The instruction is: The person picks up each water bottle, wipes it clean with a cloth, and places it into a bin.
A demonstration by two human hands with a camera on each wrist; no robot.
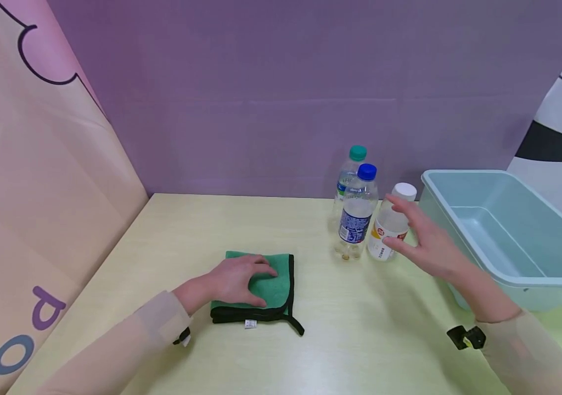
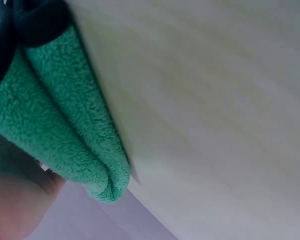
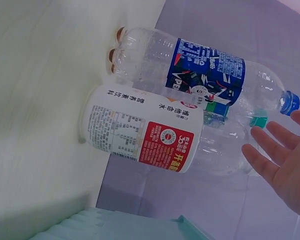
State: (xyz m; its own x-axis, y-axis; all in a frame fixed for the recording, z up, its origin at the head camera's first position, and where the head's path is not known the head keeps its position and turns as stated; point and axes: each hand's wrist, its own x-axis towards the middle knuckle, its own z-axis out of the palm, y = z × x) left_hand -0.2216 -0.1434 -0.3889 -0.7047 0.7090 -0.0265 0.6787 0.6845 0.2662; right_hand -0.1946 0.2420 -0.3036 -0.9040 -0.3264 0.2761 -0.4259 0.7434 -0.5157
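A folded green cloth (image 1: 276, 288) with black edging and a hanging loop lies on the table. My left hand (image 1: 239, 280) rests on top of it, fingers spread over its upper face; the left wrist view shows the cloth's folded layers (image 2: 65, 115) close up. My right hand (image 1: 429, 244) is held with thumb and fingers apart beside the white-capped bottle (image 1: 381, 238), overlapping it in the head view. In the right wrist view the fingers (image 3: 270, 137) are near that bottle's upper end, not wrapped round it. Left of it stands a blue-capped bottle (image 1: 355, 225) with a blue label.
A green-capped bottle (image 1: 345, 175) stands behind the blue-capped one. At the right sits a light blue plastic bin (image 1: 464, 241), close by the white-capped bottle. Purple fabric (image 1: 261, 109) hangs along the table's back edge, and a printed pale curtain (image 1: 54, 192) borders the left side.
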